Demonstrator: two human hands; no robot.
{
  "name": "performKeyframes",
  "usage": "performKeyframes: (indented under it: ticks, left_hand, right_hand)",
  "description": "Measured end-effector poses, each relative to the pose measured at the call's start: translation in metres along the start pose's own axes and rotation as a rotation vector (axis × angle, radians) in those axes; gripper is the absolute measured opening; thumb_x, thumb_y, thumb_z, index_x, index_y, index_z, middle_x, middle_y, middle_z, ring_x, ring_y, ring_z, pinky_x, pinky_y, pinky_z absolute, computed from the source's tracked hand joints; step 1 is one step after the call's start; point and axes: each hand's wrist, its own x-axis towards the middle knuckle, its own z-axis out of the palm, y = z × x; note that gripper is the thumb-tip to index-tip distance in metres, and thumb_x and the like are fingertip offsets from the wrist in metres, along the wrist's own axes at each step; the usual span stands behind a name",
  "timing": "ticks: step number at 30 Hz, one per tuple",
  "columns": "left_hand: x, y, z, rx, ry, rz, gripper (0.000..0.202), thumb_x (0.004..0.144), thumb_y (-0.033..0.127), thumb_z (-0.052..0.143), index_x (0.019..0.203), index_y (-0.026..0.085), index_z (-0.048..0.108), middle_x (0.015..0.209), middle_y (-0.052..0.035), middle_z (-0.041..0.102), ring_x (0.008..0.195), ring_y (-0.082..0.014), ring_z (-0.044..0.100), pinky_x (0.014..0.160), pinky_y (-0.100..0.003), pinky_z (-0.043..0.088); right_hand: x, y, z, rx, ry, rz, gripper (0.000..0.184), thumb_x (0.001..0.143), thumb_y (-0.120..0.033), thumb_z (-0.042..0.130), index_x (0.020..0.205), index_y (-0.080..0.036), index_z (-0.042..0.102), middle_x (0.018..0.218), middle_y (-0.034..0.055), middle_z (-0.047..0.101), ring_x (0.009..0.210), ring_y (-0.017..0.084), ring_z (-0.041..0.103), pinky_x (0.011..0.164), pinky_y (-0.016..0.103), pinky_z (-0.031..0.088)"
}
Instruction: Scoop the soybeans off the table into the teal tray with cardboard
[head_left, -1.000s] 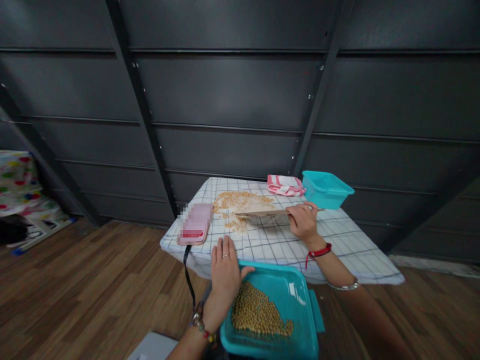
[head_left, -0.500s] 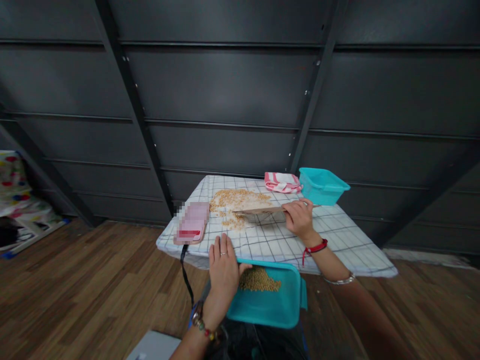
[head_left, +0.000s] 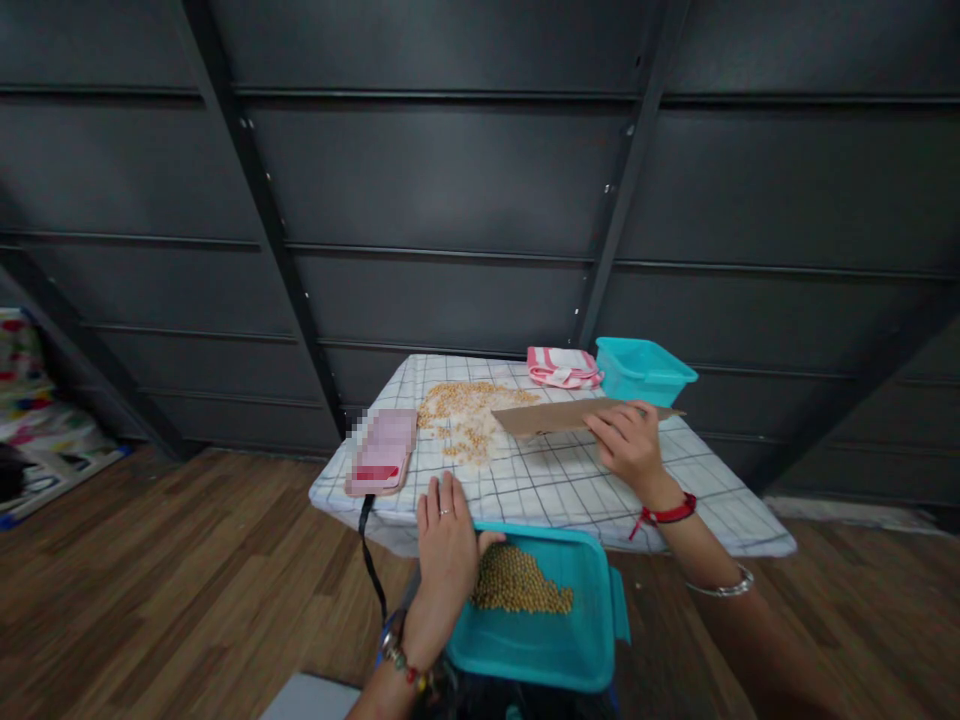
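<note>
My right hand (head_left: 630, 450) pinches a flat brown piece of cardboard (head_left: 559, 415) above the checked cloth, right of a spread of yellow beans (head_left: 472, 410). A pale powder or husk lies among these beans. Below the table's near edge is a teal plastic container (head_left: 540, 645), with greenish-yellow beans (head_left: 521, 580) in its far left part. My left hand (head_left: 448, 545) holds this container at its far left corner. The thumb lies over the rim, while the fingers reach straight along the outside towards the cloth.
A checked white cloth (head_left: 562, 490) covers the table. On it are a pink phone (head_left: 386, 440) at the left, a folded red-and-white towel (head_left: 562, 367) and another teal container (head_left: 645, 375) at the back right. A black strap (head_left: 367, 550) hangs from the left edge.
My right hand has moved right with the cardboard, away from the loose beans, and more of its flat face shows. The near container's front side sits lower in view; my left hand stays there.
</note>
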Motion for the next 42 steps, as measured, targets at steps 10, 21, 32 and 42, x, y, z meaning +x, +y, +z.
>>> performKeyframes:
  ticks: [10,21,32,42]
  left_hand:
    - [0.0,0.001,0.002,0.002,-0.004,-0.011,0.076,0.074,0.061,0.043,0.121,0.001,0.047,0.126,-0.0227,0.049,0.118,-0.0356,0.043,0.094,-0.05,0.037]
    - [0.001,0.001,0.002,-0.027,-0.01,-0.009,0.073,0.075,0.057,0.044,0.121,0.001,0.045,0.126,-0.0231,0.049,0.118,-0.0352,0.043,0.095,-0.049,0.036]
    - [0.0,0.001,0.005,-0.035,0.006,-0.002,0.074,0.074,0.058,0.047,0.124,0.004,0.043,0.126,-0.0232,0.049,0.119,-0.0347,0.042,0.095,-0.049,0.036]
    - [0.003,0.001,0.001,-0.039,-0.026,-0.03,0.081,0.07,0.062,0.048,0.121,0.0,0.045,0.125,-0.024,0.05,0.119,-0.0355,0.042,0.095,-0.047,0.036]
  right_hand:
    - [-0.035,0.004,-0.024,0.149,-0.457,-0.062,0.02,0.083,-0.017,0.045,0.093,-0.017,0.062,0.083,0.0068,0.063,0.084,0.02,0.052,0.077,0.037,0.037]
    - [-0.015,-0.061,-0.041,0.413,-0.656,-0.107,0.015,0.079,-0.034,0.059,0.078,-0.019,0.057,0.072,-0.0003,0.057,0.073,0.015,0.049,0.071,0.03,0.033]
    - [-0.023,-0.088,-0.036,0.145,-0.605,-0.245,0.014,0.081,-0.008,0.048,0.071,-0.017,0.05,0.065,0.0003,0.053,0.063,0.015,0.046,0.061,0.03,0.03]
    - [-0.023,-0.084,-0.035,0.192,-0.609,-0.293,0.017,0.081,-0.006,0.043,0.071,-0.016,0.052,0.065,0.001,0.053,0.063,0.015,0.046,0.063,0.03,0.033]
